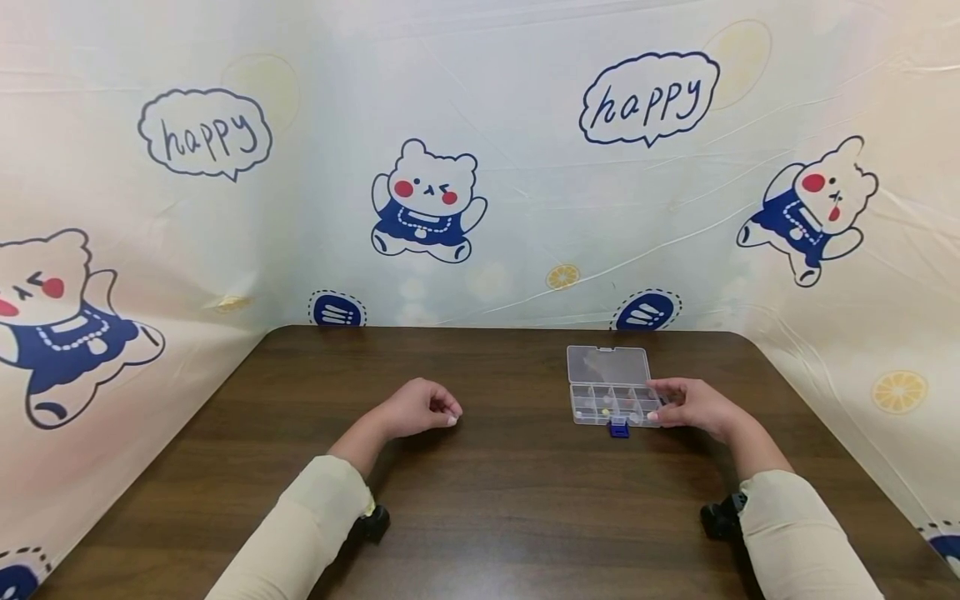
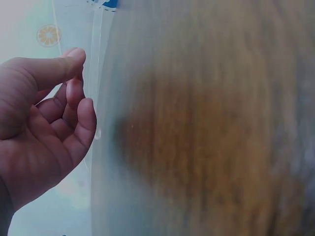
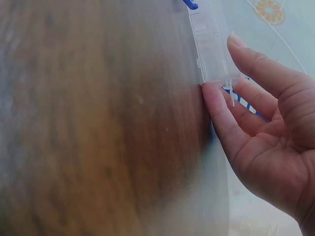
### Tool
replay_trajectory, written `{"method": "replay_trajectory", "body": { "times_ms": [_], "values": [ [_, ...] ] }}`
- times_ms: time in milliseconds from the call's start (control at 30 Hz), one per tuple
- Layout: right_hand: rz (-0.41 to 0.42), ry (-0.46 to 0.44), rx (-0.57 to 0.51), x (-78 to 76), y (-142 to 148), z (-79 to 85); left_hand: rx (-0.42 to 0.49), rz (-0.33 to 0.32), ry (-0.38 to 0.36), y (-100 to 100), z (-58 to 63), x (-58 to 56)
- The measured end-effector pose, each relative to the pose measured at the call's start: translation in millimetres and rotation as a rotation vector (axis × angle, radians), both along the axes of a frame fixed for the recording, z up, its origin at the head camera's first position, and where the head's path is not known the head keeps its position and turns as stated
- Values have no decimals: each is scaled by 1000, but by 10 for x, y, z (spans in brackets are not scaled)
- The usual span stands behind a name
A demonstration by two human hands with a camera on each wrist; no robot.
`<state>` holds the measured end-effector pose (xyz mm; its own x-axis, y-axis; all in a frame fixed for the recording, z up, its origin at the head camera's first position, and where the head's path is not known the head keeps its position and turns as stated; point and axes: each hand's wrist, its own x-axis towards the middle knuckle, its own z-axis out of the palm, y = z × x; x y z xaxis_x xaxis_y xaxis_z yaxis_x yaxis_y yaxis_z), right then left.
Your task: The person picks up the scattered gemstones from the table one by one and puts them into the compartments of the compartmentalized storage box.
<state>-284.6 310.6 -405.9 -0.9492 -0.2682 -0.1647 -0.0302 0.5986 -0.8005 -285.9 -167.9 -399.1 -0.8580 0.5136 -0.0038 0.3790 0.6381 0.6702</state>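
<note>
A clear plastic compartment box (image 1: pixel 588 422) lies on the table with its see-through lid (image 1: pixel 607 367) raised toward the back. A blue latch (image 1: pixel 618 430) hangs at the front, and a few tiny pieces, one of them yellow, sit in the compartments. My right hand (image 1: pixel 697 406) grips the box's right end between thumb and fingers; in the right wrist view the same end of the box (image 3: pixel 211 49) lies at the fingertips. Left of the box, my left hand (image 1: pixel 412 408) hovers over the table, fingers loosely curled, with nothing visible between thumb and forefinger (image 2: pixel 74 91).
The brown wooden table (image 1: pixel 480 517) has rounded far corners. Behind it and along both sides hangs a pale printed curtain (image 1: pixel 517 233) with bears and lettering. Black wrist cameras are worn on the left wrist (image 1: pixel 373 525) and right wrist (image 1: pixel 722 518).
</note>
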Motion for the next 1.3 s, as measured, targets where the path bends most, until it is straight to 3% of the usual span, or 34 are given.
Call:
{"method": "replay_trajectory", "body": {
  "times_ms": [333,833,1300],
  "values": [
    [3,4,-4,1,-1,-6,54,41,-56,101,29,40],
    [-3,-11,-10,1,-2,-8,104,13,-97,279,138,64],
    [-23,-30,-30,-9,-2,-15,106,-83,-1,541,197,125]
  ]
}}
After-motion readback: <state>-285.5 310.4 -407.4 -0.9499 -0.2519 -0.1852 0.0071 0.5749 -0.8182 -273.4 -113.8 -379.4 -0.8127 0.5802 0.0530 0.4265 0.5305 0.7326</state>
